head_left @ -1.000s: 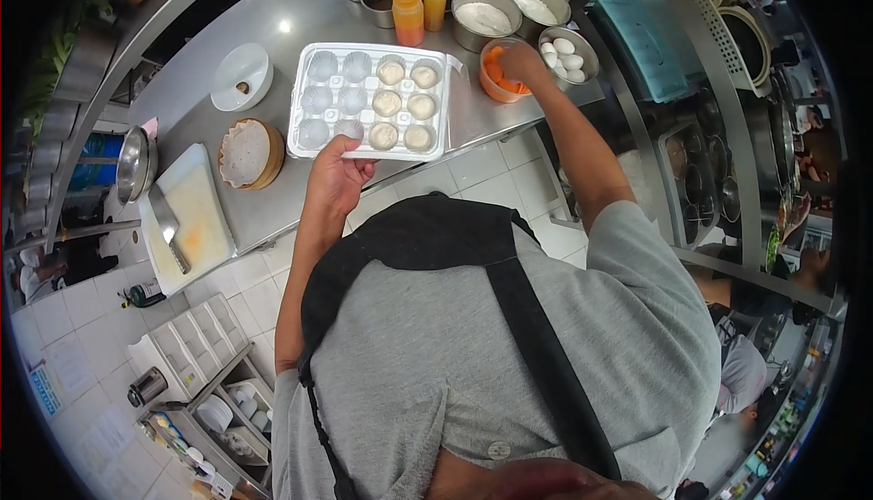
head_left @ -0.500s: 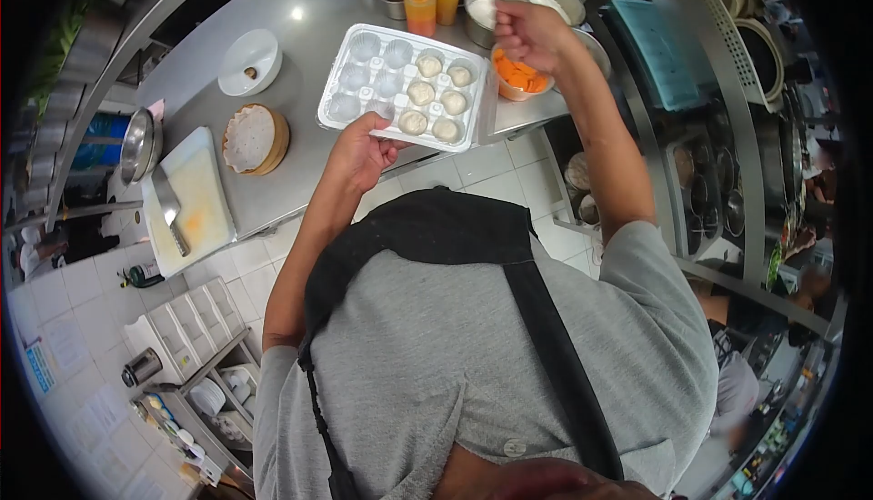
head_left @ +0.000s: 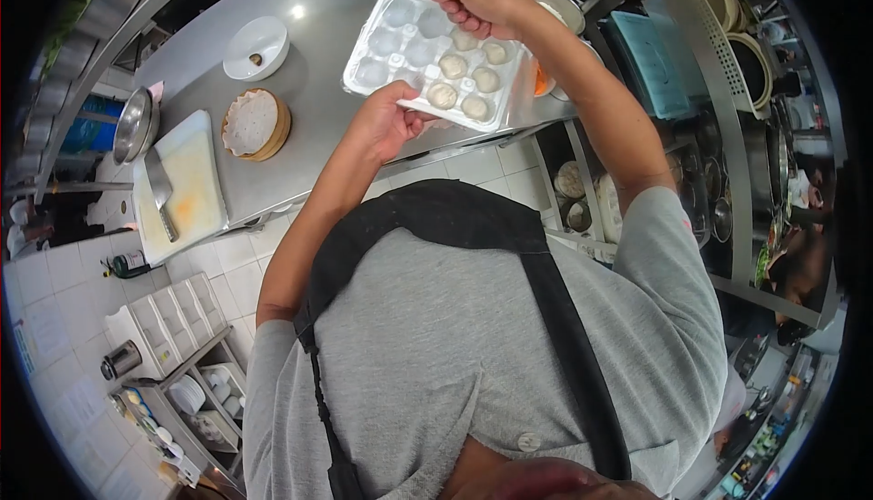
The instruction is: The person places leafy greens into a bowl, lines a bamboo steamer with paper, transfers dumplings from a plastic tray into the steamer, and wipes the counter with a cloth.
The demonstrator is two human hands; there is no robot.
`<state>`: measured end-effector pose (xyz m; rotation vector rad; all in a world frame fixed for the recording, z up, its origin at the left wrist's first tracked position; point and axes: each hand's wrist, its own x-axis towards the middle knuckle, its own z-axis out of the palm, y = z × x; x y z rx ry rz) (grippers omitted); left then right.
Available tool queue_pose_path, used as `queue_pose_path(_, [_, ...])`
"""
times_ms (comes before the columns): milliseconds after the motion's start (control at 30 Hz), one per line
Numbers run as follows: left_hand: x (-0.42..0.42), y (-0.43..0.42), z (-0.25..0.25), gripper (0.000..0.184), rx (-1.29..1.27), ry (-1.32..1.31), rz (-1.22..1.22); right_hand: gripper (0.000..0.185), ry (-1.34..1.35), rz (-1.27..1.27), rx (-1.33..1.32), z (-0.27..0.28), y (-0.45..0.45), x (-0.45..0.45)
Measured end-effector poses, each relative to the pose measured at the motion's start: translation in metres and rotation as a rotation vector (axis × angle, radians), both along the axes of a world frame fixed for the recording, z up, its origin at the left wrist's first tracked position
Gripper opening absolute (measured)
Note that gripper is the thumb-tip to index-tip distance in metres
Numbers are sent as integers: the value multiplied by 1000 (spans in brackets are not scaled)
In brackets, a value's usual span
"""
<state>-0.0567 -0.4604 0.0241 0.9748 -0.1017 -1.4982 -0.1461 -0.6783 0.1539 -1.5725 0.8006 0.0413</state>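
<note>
My left hand [head_left: 386, 123] grips the near edge of a clear plastic tray [head_left: 384, 44], thumb on top. Round cups fill the tray. Several pale dough balls [head_left: 453, 66] sit in the right-hand cups, while the left-hand ones are bare. Just above the tray's far right part is my right hand [head_left: 480, 5], fingers curled together. Whatever those fingers hold, if anything, is hidden. Behind the right forearm, a bowl of orange pieces [head_left: 543, 80] shows only in part.
On the steel counter [head_left: 318, 91] stand a white bowl [head_left: 238, 59] with a small brown piece inside and a paper-lined bamboo steamer [head_left: 283, 129]. A cleaver [head_left: 158, 177] lies on a white cutting board [head_left: 195, 214]. Metal containers line the back; a teal tray [head_left: 647, 64] is at right.
My right hand has moved left from the pot of white powder to above the tray. The tray and my left hand have shifted slightly right and away from me.
</note>
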Motion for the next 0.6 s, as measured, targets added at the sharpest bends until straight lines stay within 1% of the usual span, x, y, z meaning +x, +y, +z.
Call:
queue_pose_path(67, [0, -4, -5, 41, -38, -44, 33, 41, -35, 68, 20, 13, 7, 6])
queue_pose_path(133, [-1, -8, -2, 41, -48, -21, 45, 42, -69, 112, 47, 26, 16, 7])
queue_pose_path(200, [-2, -13, 9, 30, -58, -9, 100, 43, -62, 119, 42, 32, 30, 10])
queue_pose_path(267, [-1, -17, 17, 30, -65, -15, 119, 44, -63, 211, 86, 37, 43, 10])
queue_pose_path(333, [2, -18, 17, 31, -69, -20, 140, 44, -43, 188, 59, 36, 58, 13])
queue_pose_path(433, [6, -19, 12, 35, -87, -27, 130, 43, 8, 229, -30, 29, 69, 16])
queue_pose_path(600, [10, -18, 15, 37, -120, -53, 148, 43, 1, 210, 13, 28, 66, 19])
